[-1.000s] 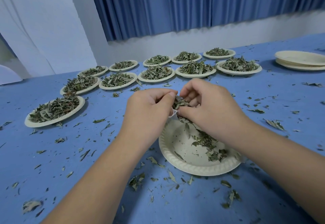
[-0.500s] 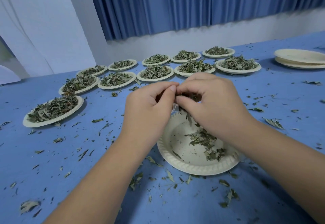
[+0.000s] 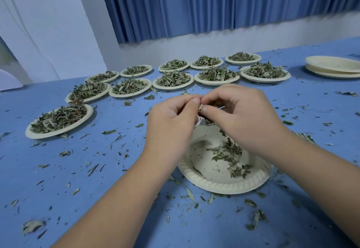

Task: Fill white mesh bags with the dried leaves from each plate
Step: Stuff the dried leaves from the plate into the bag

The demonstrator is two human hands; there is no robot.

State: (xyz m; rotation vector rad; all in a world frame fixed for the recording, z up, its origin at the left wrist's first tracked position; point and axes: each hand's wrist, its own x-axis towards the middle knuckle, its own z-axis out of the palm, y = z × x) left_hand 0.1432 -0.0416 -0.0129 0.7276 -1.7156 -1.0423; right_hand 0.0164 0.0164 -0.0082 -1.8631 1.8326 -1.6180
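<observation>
Hands are hovering together just above the far rim of the near paper plate (image 3: 220, 188). The left hand (image 3: 171, 123) is curling its fingers and pinching the white mesh bag (image 3: 199, 120) between thumb and forefinger. The bag is mostly hiding behind that hand, with only a bit of white showing beside the thumb, over the plate's far edge. Dried leaves (image 3: 229, 154) are lying in the plate's right half, under the right wrist. The right hand (image 3: 243, 119) is touching the left at the fingertips and pinching a tuft of those leaves at the bag. Beyond the plate, full plates (image 3: 173, 79) are sitting in two rows on the blue table (image 3: 97, 169). Far right of it, a stack of empty plates (image 3: 333, 69) is resting. Leaf crumbs (image 3: 109, 131) are lying scattered around the plate.
</observation>
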